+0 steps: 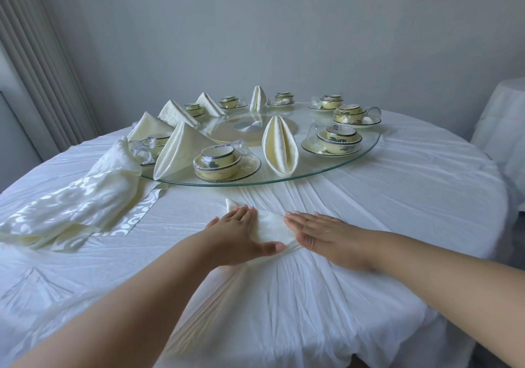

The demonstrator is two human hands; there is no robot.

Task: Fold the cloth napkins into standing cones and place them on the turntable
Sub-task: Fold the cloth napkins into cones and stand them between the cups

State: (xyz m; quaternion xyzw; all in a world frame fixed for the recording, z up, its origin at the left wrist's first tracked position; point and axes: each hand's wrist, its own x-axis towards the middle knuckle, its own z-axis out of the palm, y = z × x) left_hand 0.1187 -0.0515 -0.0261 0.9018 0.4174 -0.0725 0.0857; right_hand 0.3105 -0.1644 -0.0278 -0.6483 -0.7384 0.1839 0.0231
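Low in the frame, both forearms reach in over the white tablecloth (284, 296). At centre, the left hand (241, 231) lies flat on a small folded napkin (272, 227), fingers straight, thumb pressing its near edge. The right hand (321, 232) comes in from the right, fingers straight and together, its edge against the cloth's right side. Neither hand grips; both press and smooth. This napkin looks mid-fold, lying flat and not yet a cone.

Over at middle left, a loose heap of patterned napkins (71, 211) waits on the table, so by the look of it several folds remain.

Further up, the glass turntable (369, 151) carries the finished work: one standing cone (279, 150) near its front edge, another (258, 99) at the far side, and four tent-like folded napkins (179, 148) ranged along its left rim. Yellow cup-and-saucer sets (224, 160) sit between them, and the right side shows sets with no napkin beside them, which suggests the job is roughly halfway.
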